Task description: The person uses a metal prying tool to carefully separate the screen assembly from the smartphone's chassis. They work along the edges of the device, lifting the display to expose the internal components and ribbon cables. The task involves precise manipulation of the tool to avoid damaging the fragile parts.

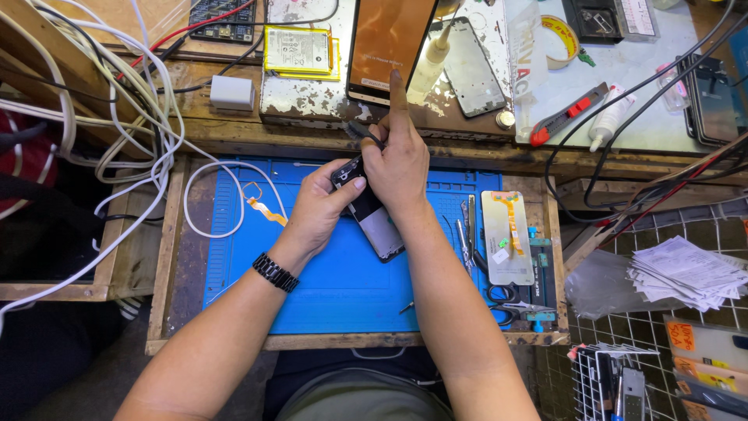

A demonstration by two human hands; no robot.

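Both hands, left hand (319, 209) and right hand (399, 165), clamp a glossy flat phone (372, 221) over ribbed blue mat (327, 281).

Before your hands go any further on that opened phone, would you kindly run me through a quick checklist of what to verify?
1. Left hand supports the opened phone from the side: ok.
2. Right hand grips the phone's upper end, index finger pointing away: ok.
3. Phone sits over the blue work mat, not beyond its edge: ok.
4. Tweezers lie within easy reach on the mat beside the right forearm: ok.
5. Loose orange flex cable lies apart from the hands: ok.
6. White cable loops onto the mat's left side: not ok, it crowds the work area.
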